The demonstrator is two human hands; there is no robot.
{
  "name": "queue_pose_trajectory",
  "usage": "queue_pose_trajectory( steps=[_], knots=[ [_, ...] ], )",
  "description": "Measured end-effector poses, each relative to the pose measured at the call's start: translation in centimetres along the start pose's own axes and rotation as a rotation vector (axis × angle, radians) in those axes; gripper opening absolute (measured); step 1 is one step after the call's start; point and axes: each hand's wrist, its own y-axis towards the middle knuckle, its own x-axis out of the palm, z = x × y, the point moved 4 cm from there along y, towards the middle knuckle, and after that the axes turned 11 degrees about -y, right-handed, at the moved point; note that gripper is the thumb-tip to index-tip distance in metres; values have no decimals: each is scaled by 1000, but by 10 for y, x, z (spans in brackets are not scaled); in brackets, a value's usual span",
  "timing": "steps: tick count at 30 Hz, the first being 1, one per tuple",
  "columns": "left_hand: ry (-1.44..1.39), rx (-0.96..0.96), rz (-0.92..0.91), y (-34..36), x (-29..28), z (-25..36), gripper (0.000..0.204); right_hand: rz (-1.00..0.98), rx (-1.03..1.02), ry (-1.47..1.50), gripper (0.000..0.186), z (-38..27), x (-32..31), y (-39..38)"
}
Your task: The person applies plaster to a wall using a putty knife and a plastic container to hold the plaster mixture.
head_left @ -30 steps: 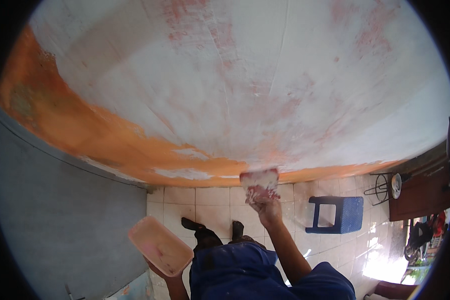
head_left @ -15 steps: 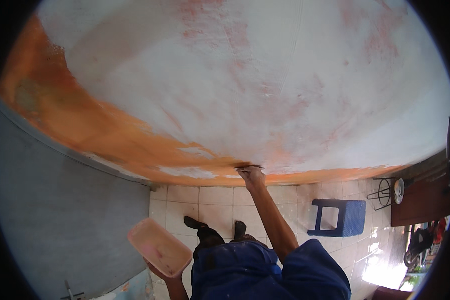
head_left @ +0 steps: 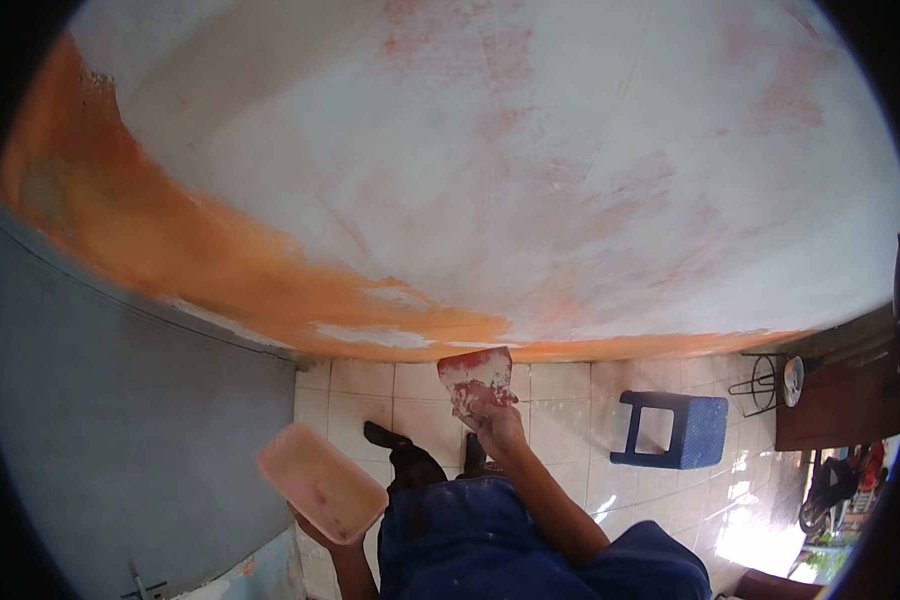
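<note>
Floor point(head_left: 560, 432): pale square tiles, glaring sunlit patch at right | on my feed I see a blue stool point(head_left: 698, 432) upright at right | thin-legged stand point(head_left: 793, 382) beyond | wearer's dark-covered feet point(head_left: 384, 436) apart, near centre

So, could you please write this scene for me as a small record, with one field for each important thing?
Left grip: holds a pink tub, which partly hides it
Right grip: holds a red scraper smeared white
Scraper contact with wall: cannot be told from this view
Tub contents: pinkish smears inside
Wall: mostly white with reddish patches; orange strip along its lower edge, widest at left
Floor: pale tiles
Stool: blue, on the floor, right of the right arm
</note>
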Motion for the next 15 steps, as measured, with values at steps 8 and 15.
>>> queue_pose_trajectory(
  steps=[8, 15],
  knots=[
    [-183, -101, 52, 5, -6, -14, 61, -2, -258, -191, 22, 46, -53, 178],
    [-401, -247, 180, 4, -19, -20, 61, 192, -122, 42, 20, 8, 7, 191]
  ],
)
